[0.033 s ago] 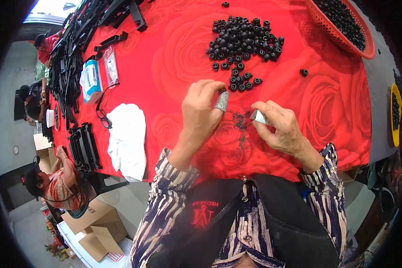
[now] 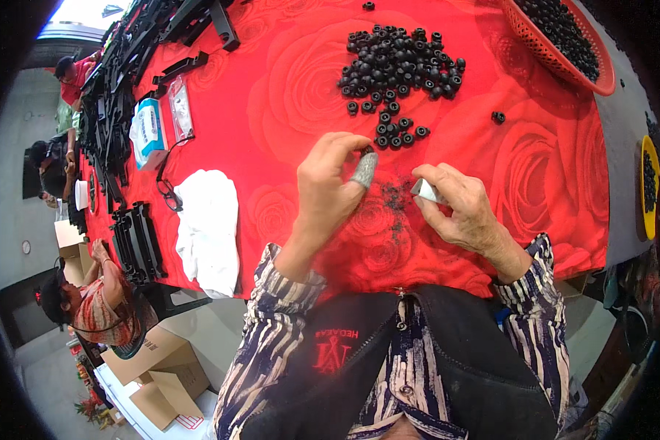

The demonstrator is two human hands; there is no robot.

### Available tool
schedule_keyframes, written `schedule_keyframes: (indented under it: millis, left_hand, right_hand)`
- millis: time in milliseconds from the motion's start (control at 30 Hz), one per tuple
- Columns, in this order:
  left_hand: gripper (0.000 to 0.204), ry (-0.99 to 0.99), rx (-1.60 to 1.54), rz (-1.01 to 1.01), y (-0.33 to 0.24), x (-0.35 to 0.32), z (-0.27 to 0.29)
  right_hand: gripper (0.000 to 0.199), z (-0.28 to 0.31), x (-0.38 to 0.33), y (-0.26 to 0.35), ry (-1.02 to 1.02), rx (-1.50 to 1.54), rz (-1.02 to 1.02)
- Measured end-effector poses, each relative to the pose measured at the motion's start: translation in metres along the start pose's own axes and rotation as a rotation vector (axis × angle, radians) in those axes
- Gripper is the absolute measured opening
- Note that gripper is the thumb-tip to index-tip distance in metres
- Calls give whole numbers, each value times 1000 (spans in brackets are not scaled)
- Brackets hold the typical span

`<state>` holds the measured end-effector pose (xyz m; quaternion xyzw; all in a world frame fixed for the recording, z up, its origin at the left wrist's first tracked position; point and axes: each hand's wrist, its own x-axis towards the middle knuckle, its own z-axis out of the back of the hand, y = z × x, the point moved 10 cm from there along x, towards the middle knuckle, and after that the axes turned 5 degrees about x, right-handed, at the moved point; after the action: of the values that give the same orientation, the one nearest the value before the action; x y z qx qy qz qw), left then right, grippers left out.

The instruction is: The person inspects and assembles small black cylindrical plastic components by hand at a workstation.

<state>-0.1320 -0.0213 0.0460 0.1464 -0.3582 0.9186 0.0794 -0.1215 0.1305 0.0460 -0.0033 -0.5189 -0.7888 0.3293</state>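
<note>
My left hand [image 2: 324, 187] is closed, pinching a small round black part [image 2: 365, 152] between thumb and forefinger. A grey cover [image 2: 364, 171] wraps that thumb. To its right, my right hand [image 2: 458, 209] grips a short, pale, flat-edged piece [image 2: 425, 191], perhaps a small blade; its far end is hidden in the fingers. Black crumbs [image 2: 394, 199] are scattered on the red cloth between the two hands. Just beyond them sits a small cluster of black round parts [image 2: 397, 136], and farther off a bigger pile [image 2: 396, 66] of the same kind.
A red basket [image 2: 605, 77] of black parts stands far right, a yellow tray [image 2: 649, 198] below it. Left lie a white cloth [image 2: 207, 235], glasses [image 2: 167, 192], a tissue pack [image 2: 149, 136] and long black pieces [image 2: 110, 125]. Several people work along the table's left side.
My left thumb and the black part in its pinch have tilted very slightly. My right hand holds its place.
</note>
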Motion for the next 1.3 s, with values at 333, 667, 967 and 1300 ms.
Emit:
schedule_keyframes:
  millis: [333, 667, 967, 1300]
  left_hand:
    - [26, 439, -1504, 722, 12, -55, -83]
    - [27, 532, -1475, 731, -1, -60, -90]
    - [24, 496, -1446, 819, -3, -59, -86]
    - [18, 579, -1463, 843, -6, -67, -90]
  right_hand:
    - [31, 11, 5, 6, -42, 223, -19]
    - [47, 2, -3, 17, -35, 6, 182]
    - [50, 5, -3, 24, -43, -27, 236]
    - [39, 5, -1, 21, -17, 47, 201]
